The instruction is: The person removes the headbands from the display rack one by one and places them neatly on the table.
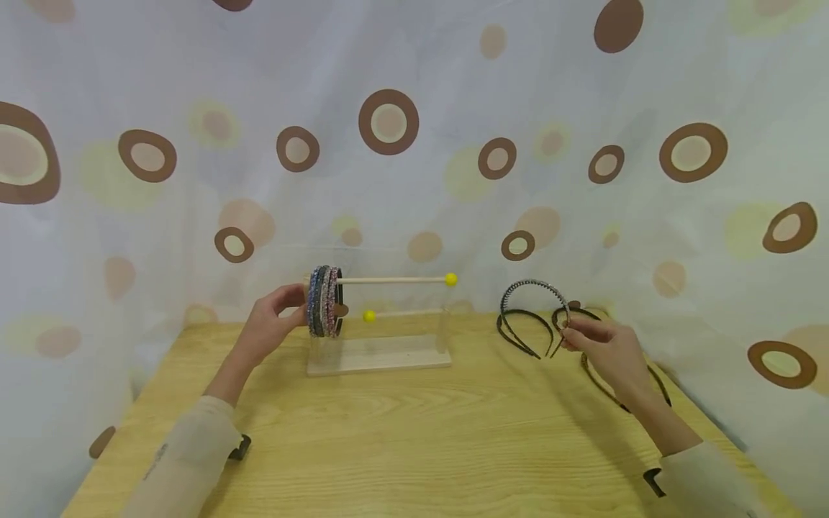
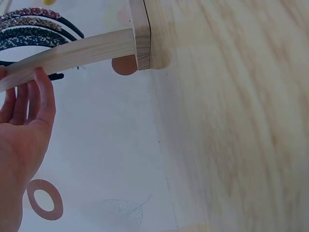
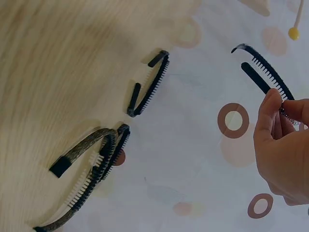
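Note:
My left hand (image 1: 265, 324) grips the upright (image 2: 91, 50) of a wooden stand (image 1: 382, 356) at the stand's left end. Several glittery headbands (image 1: 324, 302), in blue, dark, silver and pink, hang bunched on the upper rod (image 1: 398, 280) close to that hand. Over on the right, my right hand (image 1: 605, 352) pinches one end of a dark, toothed headband (image 3: 268, 70) with a shiny top, raised above the table. Its fingertips (image 3: 273, 96) hold the band beside its free end.
More dark headbands lie on the table: one (image 3: 149, 92) behind the held band, others (image 3: 91, 179) around the right hand. A lower rod with a yellow ball (image 1: 369, 316) also belongs to the stand. A spotted curtain (image 1: 414, 194) encloses the wooden table (image 1: 414, 446).

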A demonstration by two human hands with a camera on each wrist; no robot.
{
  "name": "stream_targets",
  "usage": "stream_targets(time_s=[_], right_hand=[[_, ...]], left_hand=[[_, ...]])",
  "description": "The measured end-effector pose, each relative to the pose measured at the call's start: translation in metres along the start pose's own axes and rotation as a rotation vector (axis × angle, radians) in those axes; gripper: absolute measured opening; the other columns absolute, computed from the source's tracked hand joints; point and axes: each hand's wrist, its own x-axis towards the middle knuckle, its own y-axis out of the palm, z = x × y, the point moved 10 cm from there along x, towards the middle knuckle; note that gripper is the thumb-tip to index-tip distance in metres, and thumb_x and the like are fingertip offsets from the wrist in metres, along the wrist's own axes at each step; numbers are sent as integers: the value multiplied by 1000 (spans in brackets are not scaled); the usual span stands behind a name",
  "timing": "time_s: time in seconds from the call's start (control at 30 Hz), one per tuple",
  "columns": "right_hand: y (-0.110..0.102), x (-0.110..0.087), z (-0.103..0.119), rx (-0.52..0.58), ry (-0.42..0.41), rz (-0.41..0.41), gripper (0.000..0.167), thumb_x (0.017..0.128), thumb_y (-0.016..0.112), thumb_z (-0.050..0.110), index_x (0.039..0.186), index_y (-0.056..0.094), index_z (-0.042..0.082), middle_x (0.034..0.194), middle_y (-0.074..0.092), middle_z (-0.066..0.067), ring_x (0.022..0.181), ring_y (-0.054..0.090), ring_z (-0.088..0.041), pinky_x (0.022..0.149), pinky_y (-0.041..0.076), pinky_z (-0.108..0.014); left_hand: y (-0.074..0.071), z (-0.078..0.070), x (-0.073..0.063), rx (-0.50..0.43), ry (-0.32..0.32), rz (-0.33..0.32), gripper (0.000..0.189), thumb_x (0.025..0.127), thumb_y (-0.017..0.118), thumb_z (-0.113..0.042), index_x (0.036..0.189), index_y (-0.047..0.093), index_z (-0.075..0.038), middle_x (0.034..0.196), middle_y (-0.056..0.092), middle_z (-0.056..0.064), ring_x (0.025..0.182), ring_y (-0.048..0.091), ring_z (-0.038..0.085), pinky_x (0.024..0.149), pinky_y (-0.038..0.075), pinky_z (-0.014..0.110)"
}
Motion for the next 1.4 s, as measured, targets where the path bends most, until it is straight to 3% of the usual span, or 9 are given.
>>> stream_targets(time_s=[0.17,0.37,0.53,0.63,0.8,0.93,1.17,1.4], right_hand=[[-3,-12,-16,-52,62,81,48,101,67,33,132,64,-4,110,74,-14,92,72,-17,82,53,-18],[5,-20,-55,138,231,204,48,100,69,24,132,61,-10,117,71,-17,98,72,-22,96,53,-38],[9,-24,-81,224,321,229,48,101,68,17,134,56,-16,117,70,-19,95,73,-20,90,55,-41],[9,-24,-90,178,342,223,49,101,67,17,135,54,-17,115,71,-19,94,73,-21,88,57,-41],[9,-22,-98,71,351,242,49,102,65,16,134,53,-20,108,73,-20,90,73,-23,81,59,-36],[12,-20,-103,85,358,267,45,103,61,9,131,50,-25,105,72,-23,87,73,-23,79,60,-36],[14,-17,-104,37,345,305,32,102,61,7,116,64,-21,98,72,-17,82,72,-25,74,60,-35],[18,-12,-108,64,389,338,29,101,60,4,112,64,-22,90,72,-20,76,73,-26,69,60,-33]], left_hand=[[2,-5,0,-6,-3,18,49,100,69,-19,141,54,2,132,61,21,128,53,34,109,39,52],[5,-35,-10,-22,-28,33,47,100,67,-11,141,51,8,133,58,27,129,51,40,109,38,54],[5,-42,-11,-21,-26,30,47,100,68,-11,139,53,9,132,59,28,129,51,41,110,37,56],[5,-38,-9,-16,-25,32,47,100,68,-11,139,52,9,132,58,28,129,50,42,110,36,58],[4,-16,-3,-14,-24,27,49,101,67,-13,142,51,6,135,57,26,131,49,41,111,35,58],[3,-3,0,-27,-8,19,49,100,68,-16,143,52,3,134,59,23,129,51,37,110,36,57],[1,-3,-1,-23,23,8,50,99,71,-26,140,57,-2,130,62,17,126,54,33,108,38,58],[0,-2,0,-24,21,9,50,99,72,-28,139,58,-4,131,63,15,127,54,32,107,39,58]])
